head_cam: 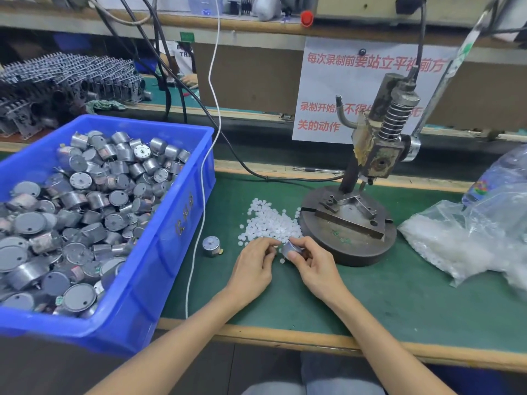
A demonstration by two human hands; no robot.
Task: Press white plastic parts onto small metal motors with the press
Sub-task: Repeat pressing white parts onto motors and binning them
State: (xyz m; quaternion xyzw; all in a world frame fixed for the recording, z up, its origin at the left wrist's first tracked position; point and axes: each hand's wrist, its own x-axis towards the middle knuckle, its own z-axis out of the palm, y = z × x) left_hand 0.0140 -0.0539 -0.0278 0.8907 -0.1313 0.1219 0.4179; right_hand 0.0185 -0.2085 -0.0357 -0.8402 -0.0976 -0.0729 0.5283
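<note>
Right hand (309,263) grips a motor (292,249) just in front of the press (350,223) base; left hand (256,259) curls beside it, and I cannot tell whether it holds anything. White parts (271,223) lie heaped left of the press, a blue bin (171,223) farther left.

1. Right hand (316,266) fingers are covering most of the motor (291,248); its shaft end is not showing.
2. Left hand (256,263) fingertips are curling inward. Whether they are pinching a white part is too small to tell.
3. Left edge is cutting off the blue bin (159,243); bottom edge is cutting off both forearms.
4. Right edge is cutting off the plastic bag (470,238); its contents are blurring into one white mass.
5. Press (379,155) is blocking some red characters on the paper sign (322,81); its lever (454,67) is running out past the top edge.
</note>
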